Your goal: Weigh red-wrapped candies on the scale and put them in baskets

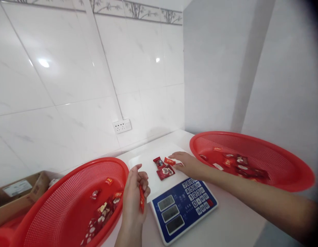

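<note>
My left hand (135, 187) is closed on a red candy packet (142, 199), partly hidden by the fingers. It is beside the scale's white pan (140, 163). On the pan lie a dark red candy packet (165, 172), a small dark wrapped candy (159, 162) and a small bright red candy (169, 161). My right hand (186, 163) reaches over the pan from the right. Its fingers are stretched and apart, with the tips at the right end of the bright red candy. The scale's blue keypad panel (183, 207) faces me.
A red mesh basket (63, 192) with several candies stands at the left. Another red basket (277, 157), also holding several candies, is at the right. A cardboard box (22, 192) sits at the far left. A tiled wall with a socket (122, 126) rises behind the white table (233, 219).
</note>
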Motion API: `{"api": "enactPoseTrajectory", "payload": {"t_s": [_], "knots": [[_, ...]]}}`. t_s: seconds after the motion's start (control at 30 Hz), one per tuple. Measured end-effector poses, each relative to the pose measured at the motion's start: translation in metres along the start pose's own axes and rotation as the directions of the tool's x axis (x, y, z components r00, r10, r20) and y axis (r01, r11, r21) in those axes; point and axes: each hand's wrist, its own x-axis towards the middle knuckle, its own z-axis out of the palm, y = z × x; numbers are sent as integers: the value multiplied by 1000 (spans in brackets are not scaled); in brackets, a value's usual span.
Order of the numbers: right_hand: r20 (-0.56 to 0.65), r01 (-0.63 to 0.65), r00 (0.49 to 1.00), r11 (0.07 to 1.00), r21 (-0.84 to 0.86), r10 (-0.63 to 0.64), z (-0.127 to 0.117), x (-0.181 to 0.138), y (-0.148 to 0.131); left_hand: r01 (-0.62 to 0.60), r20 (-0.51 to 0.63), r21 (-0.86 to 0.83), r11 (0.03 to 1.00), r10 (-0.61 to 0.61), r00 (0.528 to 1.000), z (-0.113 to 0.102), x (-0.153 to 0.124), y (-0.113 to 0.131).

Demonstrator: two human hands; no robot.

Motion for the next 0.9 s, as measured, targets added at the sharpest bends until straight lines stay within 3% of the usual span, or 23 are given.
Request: {"api": "enactPoseTrajectory", "payload": {"t_s": [0.03, 0.1, 0.17, 0.23, 0.4, 0.5, 0.63, 0.77, 0.9], "knots": [[8, 25, 1000, 999, 37, -25, 2, -6, -12, -24, -5, 10, 1000, 24, 1000, 1, -2, -2], [149, 3, 988, 984, 178, -30, 6, -21, -39, -105, -26, 48, 993, 106, 994, 5, -6, -7], [311, -26, 949, 967, 255, -57, 10, -37, -63, -196, -49, 115, 974, 203, 978, 9, -11, -13], [385, -31, 919, 960, 280, -82, 15, -49, -80, -242, -72, 184, 953, 258, 963, 13, -16, -20], [294, 4, 951, 955, 297, -96, 27, -53, -84, -197, -108, 120, 973, 210, 972, 16, -21, -26], [241, -50, 969, 913, 406, -54, 25, -45, -74, -198, 13, 229, 953, 200, 980, 13, -18, -22], [284, -212, 958, 741, 638, 30, 12, -36, -67, -208, 220, 346, 915, 136, 966, 8, -12, -19], [346, -265, 938, 662, 702, 8, 5, -36, -65, -150, 199, 222, 964, 106, 974, 7, -9, -23], [312, -230, 950, 740, 632, 28, 4, -29, -57, -198, 141, 281, 939, 164, 976, 8, -9, -22]]}}
